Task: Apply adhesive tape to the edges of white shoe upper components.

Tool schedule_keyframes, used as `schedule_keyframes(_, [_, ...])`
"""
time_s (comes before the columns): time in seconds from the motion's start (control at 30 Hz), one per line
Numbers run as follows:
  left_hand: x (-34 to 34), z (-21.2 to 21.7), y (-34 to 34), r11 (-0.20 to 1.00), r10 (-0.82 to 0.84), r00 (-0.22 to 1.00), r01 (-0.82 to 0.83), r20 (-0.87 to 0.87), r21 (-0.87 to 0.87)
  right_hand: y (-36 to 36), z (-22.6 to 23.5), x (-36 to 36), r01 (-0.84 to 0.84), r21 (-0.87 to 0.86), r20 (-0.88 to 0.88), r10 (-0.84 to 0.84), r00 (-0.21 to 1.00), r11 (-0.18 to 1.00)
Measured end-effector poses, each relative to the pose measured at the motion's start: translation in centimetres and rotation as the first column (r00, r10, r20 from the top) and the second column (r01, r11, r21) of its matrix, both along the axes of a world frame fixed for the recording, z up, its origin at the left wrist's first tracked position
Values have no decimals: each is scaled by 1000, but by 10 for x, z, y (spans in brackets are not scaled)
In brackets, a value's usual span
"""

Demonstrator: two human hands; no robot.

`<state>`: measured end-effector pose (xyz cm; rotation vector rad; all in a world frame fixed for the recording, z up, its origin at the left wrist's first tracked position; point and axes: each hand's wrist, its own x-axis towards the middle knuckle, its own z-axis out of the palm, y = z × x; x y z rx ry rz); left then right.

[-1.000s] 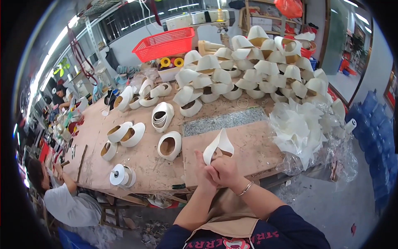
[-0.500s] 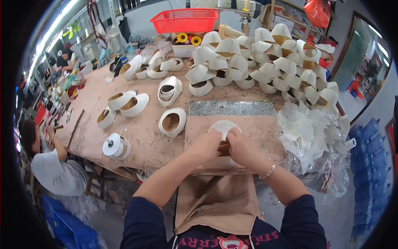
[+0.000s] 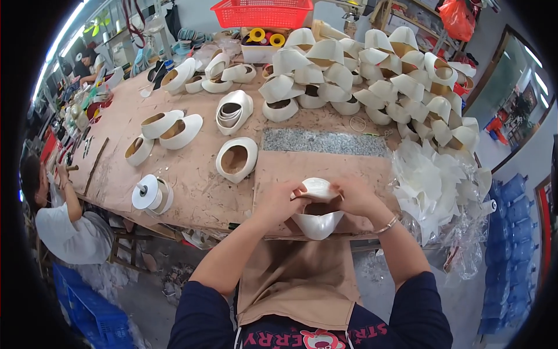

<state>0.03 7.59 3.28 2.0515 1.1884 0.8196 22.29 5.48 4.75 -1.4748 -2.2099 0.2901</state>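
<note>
White curved shell piece (image 3: 318, 216) sits at the near edge of the tabletop (image 3: 192, 174), held between both hands just above a tan apron (image 3: 296, 279). The left hand (image 3: 279, 202) closes its grip on the piece's left side, and the right hand (image 3: 356, 196) clamps the rounded top from the 3 o'clock side, a bracelet (image 3: 388, 224) at its wrist. Half a second earlier the hands met over a smaller-looking loop of the same white material; now the piece shows a deep bowl-like lower lip hanging toward the apron. At 10 o'clock from the hands lies an oval white ring form (image 3: 236, 158), and at 9 o'clock a tape spool (image 3: 148, 193). A grey speckled slab (image 3: 325, 141) lies at 12 o'clock, with a large heap of stacked white forms (image 3: 372, 75) beyond it and a red basket (image 3: 263, 11) at the far end. Loose white cut pieces (image 3: 433, 186) pile at 3 o'clock. Another person in a light shirt (image 3: 70, 232) works at the tabletop's left edge.
</note>
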Motion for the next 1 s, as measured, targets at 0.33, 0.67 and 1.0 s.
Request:
schedule_keyframes(0.33, [7, -11, -14, 989, 120, 985, -130, 122, 75, 26, 3, -23, -228, -292, -285, 143, 948, 929])
schedule_keyframes(0.67, [-14, -24, -91, 887, 58, 969, 60, -240, 457, 45, 20, -44, -226, -461, 38, 274, 961, 858])
schedule_keyframes(1.0, [-3, -41, -100, 850, 74, 886, 184, -457, 494, 51, 27, -66, -112, -439, 270, 250, 930, 892])
